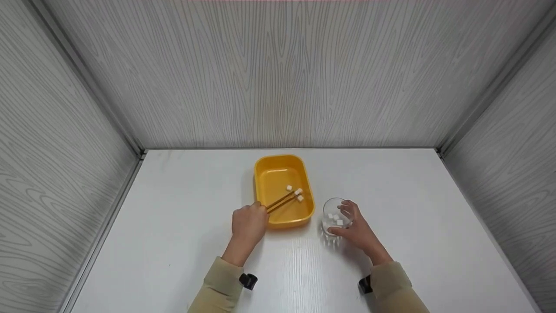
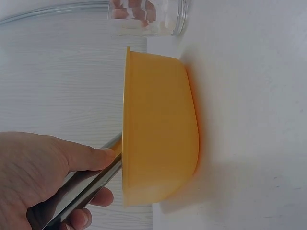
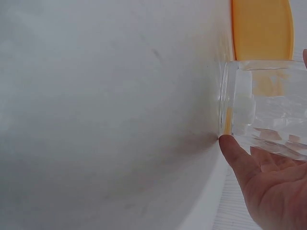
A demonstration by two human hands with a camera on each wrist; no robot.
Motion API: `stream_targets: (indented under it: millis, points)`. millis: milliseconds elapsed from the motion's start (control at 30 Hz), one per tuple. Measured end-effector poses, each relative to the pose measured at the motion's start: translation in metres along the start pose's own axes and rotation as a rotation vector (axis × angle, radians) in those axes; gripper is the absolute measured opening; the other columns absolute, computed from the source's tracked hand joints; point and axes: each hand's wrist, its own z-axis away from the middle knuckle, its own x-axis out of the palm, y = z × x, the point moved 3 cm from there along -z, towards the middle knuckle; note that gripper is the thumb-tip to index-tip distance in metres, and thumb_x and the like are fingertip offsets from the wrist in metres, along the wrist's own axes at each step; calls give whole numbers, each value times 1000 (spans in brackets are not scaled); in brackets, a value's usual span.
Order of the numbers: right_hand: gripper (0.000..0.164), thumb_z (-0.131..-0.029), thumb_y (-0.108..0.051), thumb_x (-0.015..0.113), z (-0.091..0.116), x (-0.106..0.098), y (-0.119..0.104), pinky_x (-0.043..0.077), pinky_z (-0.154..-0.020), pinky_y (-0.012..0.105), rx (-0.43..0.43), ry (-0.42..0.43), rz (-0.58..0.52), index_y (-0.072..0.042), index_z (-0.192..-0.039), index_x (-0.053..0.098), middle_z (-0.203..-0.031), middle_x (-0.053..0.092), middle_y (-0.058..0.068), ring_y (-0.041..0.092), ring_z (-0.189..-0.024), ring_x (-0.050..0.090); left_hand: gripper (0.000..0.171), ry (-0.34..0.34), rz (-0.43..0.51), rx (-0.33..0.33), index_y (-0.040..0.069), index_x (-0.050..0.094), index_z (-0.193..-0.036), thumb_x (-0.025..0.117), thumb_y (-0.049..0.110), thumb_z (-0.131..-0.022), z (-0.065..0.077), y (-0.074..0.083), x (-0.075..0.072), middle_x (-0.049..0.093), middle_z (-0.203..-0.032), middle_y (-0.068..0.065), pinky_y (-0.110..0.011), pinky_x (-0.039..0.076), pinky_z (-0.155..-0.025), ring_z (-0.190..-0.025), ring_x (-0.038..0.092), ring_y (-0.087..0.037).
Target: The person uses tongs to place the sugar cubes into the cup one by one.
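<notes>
My left hand point(image 1: 249, 221) grips a pair of metal tongs point(image 2: 81, 189), whose arms reach over the near left rim of a yellow plastic bin point(image 1: 271, 180). Inside the bin, the tong tips are at a small white cube point(image 1: 298, 191) in the right half. Other white cubes point(image 1: 289, 188) lie close by on the bin floor. To the right of the bin, my right hand point(image 1: 361, 230) holds a clear glass point(image 1: 327, 209) around its side, thumb near the base and fingers on the far side. Several white cubes point(image 1: 339, 222) sit in the glass, which stands upright on the table.
The white table point(image 1: 173, 243) is bounded by grey wood-grain panels at the back point(image 1: 278, 74), left and right. A small gap separates the bin from the glass. Each wrist wears a black band point(image 1: 248, 281) by a beige sleeve point(image 1: 219, 284).
</notes>
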Motion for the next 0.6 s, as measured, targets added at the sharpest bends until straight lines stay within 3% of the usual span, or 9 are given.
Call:
stream_targets:
  millis: [600]
  points:
    - [97,-74,-28,88,0,-1,0,30,-108,55,-6,-7,6,-9,-146,25,-150,39,15,32,-142,30,12,-20,-36,21,4,73,-74,72,10,-85,-5,1,3,58,-64,-4,-35,46,-47,-49,52,-18]
